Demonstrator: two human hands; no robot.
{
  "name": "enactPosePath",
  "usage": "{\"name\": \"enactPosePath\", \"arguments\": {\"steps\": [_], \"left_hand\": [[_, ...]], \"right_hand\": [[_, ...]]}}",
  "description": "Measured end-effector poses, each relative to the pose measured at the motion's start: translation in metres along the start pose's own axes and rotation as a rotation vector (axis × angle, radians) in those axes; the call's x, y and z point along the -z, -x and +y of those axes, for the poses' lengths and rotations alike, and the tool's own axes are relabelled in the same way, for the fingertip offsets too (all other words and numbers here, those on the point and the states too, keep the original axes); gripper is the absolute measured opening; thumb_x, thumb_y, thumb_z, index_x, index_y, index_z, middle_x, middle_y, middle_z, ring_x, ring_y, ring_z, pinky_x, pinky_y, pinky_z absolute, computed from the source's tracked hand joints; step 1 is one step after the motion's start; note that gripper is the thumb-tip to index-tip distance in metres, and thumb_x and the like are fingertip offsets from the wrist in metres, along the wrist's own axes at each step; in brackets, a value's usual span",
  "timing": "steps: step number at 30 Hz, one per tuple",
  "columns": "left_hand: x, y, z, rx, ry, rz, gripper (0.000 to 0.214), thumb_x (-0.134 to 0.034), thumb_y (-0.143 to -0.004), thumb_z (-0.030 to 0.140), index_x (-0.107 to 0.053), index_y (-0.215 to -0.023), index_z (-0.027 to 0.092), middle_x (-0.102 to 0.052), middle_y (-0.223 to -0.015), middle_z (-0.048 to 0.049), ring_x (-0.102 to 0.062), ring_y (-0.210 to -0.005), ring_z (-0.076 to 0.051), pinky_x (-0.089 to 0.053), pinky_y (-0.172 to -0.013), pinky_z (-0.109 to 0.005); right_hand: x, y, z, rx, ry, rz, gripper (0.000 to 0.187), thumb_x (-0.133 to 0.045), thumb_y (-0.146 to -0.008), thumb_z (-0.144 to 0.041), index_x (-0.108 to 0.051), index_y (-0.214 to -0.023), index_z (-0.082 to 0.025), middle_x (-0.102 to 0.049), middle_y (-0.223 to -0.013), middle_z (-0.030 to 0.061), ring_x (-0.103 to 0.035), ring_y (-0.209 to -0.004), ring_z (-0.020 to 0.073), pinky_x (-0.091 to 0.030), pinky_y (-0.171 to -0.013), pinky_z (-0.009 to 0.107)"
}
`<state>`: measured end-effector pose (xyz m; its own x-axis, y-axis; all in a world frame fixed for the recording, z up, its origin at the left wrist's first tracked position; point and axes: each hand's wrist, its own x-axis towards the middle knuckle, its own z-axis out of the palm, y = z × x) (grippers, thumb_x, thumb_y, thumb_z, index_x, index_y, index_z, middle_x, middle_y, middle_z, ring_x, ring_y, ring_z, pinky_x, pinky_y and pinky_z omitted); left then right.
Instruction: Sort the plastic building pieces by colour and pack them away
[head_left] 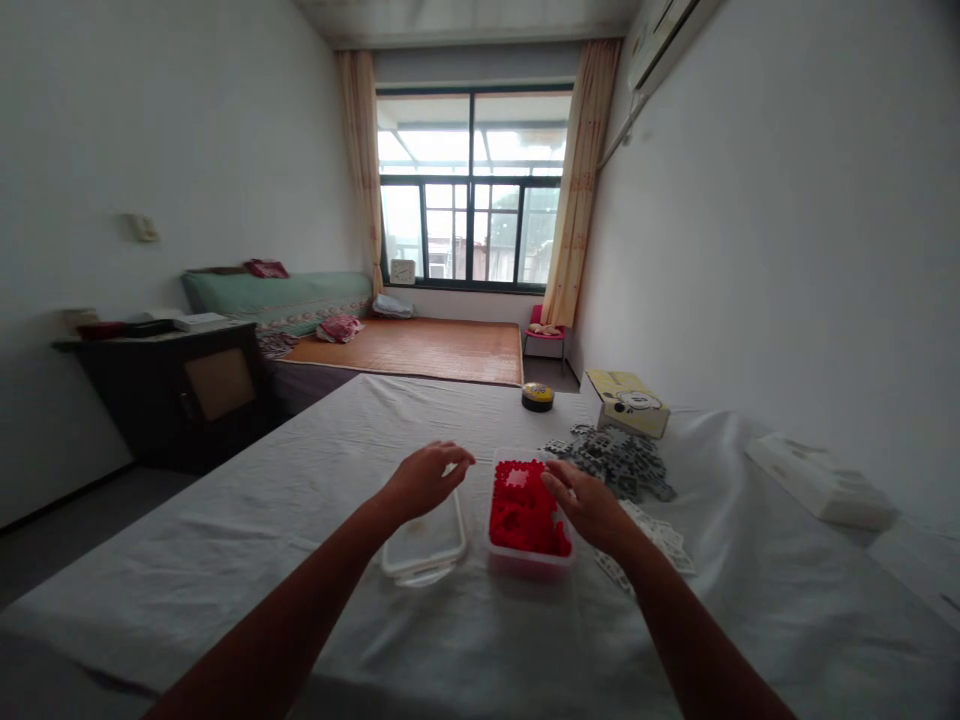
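A clear plastic box (pixel 501 560) full of red puzzle-like pieces (pixel 521 515) stands on the white-covered table (pixel 300 520). My right hand (pixel 589 505) rests on the box's right rim, fingers curled over the red pieces; what it grips is hidden. Left of the box lies its clear lid (pixel 424 550). My left hand (pixel 426 478) hovers over the lid's far end, fingers bent and slightly apart, holding nothing that I can see.
Grey puzzle pieces (pixel 619 460) lie in a heap behind the right hand, white ones (pixel 660 545) beside the wrist. A yellow box (pixel 628 402), a round yellow-black tin (pixel 538 397) and a white block (pixel 821 480) sit further back. Beyond are a bed and a dark cabinet.
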<state>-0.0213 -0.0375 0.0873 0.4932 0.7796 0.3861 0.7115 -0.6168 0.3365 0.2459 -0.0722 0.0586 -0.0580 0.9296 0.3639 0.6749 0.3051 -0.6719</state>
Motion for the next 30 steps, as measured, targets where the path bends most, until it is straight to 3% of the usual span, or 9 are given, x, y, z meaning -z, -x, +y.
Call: {"name": "enactPosePath", "arguments": {"steps": [4, 7, 12, 16, 19, 23, 26, 28, 30], "left_hand": [[0.000, 0.059, 0.002, 0.065, -0.125, -0.273, 0.021, -0.053, -0.085, 0.035, -0.070, -0.092, 0.025, -0.069, -0.093, -0.0031, -0.062, -0.088, -0.020, -0.045, -0.076, -0.028], [-0.010, 0.089, 0.009, 0.141, -0.176, -0.318, 0.022, -0.060, -0.080, 0.037, -0.067, -0.098, 0.026, -0.066, -0.099, -0.0027, -0.062, -0.091, -0.021, -0.046, -0.075, -0.027], [-0.027, 0.097, 0.017, 0.151, -0.324, -0.315, 0.039, -0.060, -0.077, 0.031, -0.060, -0.116, 0.026, -0.064, -0.107, -0.0059, -0.058, -0.101, -0.024, -0.048, -0.081, -0.032], [-0.029, 0.090, 0.019, 0.149, -0.434, -0.318, 0.025, -0.056, -0.075, 0.021, -0.065, -0.097, 0.023, -0.064, -0.102, -0.0077, -0.058, -0.098, -0.024, -0.049, -0.073, -0.031], [-0.012, 0.080, 0.012, 0.187, -0.418, -0.155, 0.019, -0.049, -0.081, 0.020, -0.064, -0.093, 0.023, -0.063, -0.099, -0.0066, -0.058, -0.096, -0.023, -0.048, -0.068, -0.028], [0.031, 0.061, -0.004, 0.328, -0.167, 0.263, 0.022, -0.044, -0.088, 0.032, -0.062, -0.096, 0.023, -0.062, -0.098, -0.0039, -0.060, -0.085, -0.018, -0.047, -0.069, -0.027], [0.045, 0.048, 0.000, 0.412, 0.345, 0.498, 0.029, -0.049, -0.085, 0.044, -0.059, -0.093, 0.018, -0.063, -0.087, -0.0038, -0.060, -0.079, -0.017, -0.048, -0.059, -0.023], [0.038, 0.041, 0.017, 0.442, 0.767, 0.607, 0.033, -0.054, -0.082, 0.047, -0.057, -0.097, 0.017, -0.064, -0.089, -0.0036, -0.061, -0.081, -0.016, -0.049, -0.055, -0.021], [0.017, 0.035, 0.041, 0.445, 1.146, 0.650, 0.033, -0.062, -0.077, 0.043, -0.056, -0.099, 0.018, -0.064, -0.095, -0.0024, -0.062, -0.084, -0.015, -0.053, -0.061, -0.023]], "right_hand": [[0.004, 0.003, 0.023, 0.025, 0.057, 0.166, 0.043, -0.041, -0.087, -0.044, -0.060, -0.115, -0.018, -0.069, -0.106, 0.0113, -0.065, -0.093, 0.0225, -0.050, -0.079, 0.034], [0.003, 0.009, 0.045, 0.010, 0.037, 0.251, 0.041, -0.041, -0.087, -0.042, -0.060, -0.113, -0.017, -0.069, -0.101, 0.0105, -0.066, -0.085, 0.0208, -0.052, -0.068, 0.030], [-0.009, 0.019, 0.067, 0.067, 0.077, 0.317, 0.034, -0.039, -0.086, -0.033, -0.064, -0.102, -0.018, -0.069, -0.101, 0.0097, -0.065, -0.087, 0.0206, -0.052, -0.072, 0.031], [-0.009, 0.022, 0.069, 0.089, 0.055, 0.354, 0.031, -0.039, -0.085, -0.030, -0.064, -0.100, -0.020, -0.070, -0.100, 0.0078, -0.065, -0.087, 0.0201, -0.052, -0.074, 0.031], [-0.005, 0.024, 0.067, 0.082, 0.032, 0.370, 0.030, -0.040, -0.085, -0.030, -0.064, -0.099, -0.019, -0.069, -0.103, 0.0082, -0.064, -0.090, 0.0202, -0.052, -0.073, 0.030], [-0.003, 0.026, 0.063, 0.041, -0.013, 0.406, 0.031, -0.039, -0.085, -0.033, -0.063, -0.098, -0.019, -0.068, -0.104, 0.0088, -0.064, -0.088, 0.0200, -0.052, -0.070, 0.030], [-0.003, 0.029, 0.055, 0.046, -0.054, 0.415, 0.030, -0.040, -0.084, -0.035, -0.063, -0.097, -0.019, -0.069, -0.102, 0.0094, -0.065, -0.085, 0.0200, -0.052, -0.068, 0.029], [-0.004, 0.030, 0.044, 0.033, -0.104, 0.394, 0.031, -0.041, -0.085, -0.037, -0.062, -0.096, -0.019, -0.069, -0.099, 0.0094, -0.065, -0.078, 0.0191, -0.052, -0.066, 0.030], [-0.005, 0.029, 0.028, -0.018, -0.212, 0.329, 0.033, -0.042, -0.086, -0.043, -0.060, -0.099, -0.019, -0.069, -0.099, 0.0091, -0.064, -0.066, 0.0162, -0.052, -0.063, 0.029]]}}
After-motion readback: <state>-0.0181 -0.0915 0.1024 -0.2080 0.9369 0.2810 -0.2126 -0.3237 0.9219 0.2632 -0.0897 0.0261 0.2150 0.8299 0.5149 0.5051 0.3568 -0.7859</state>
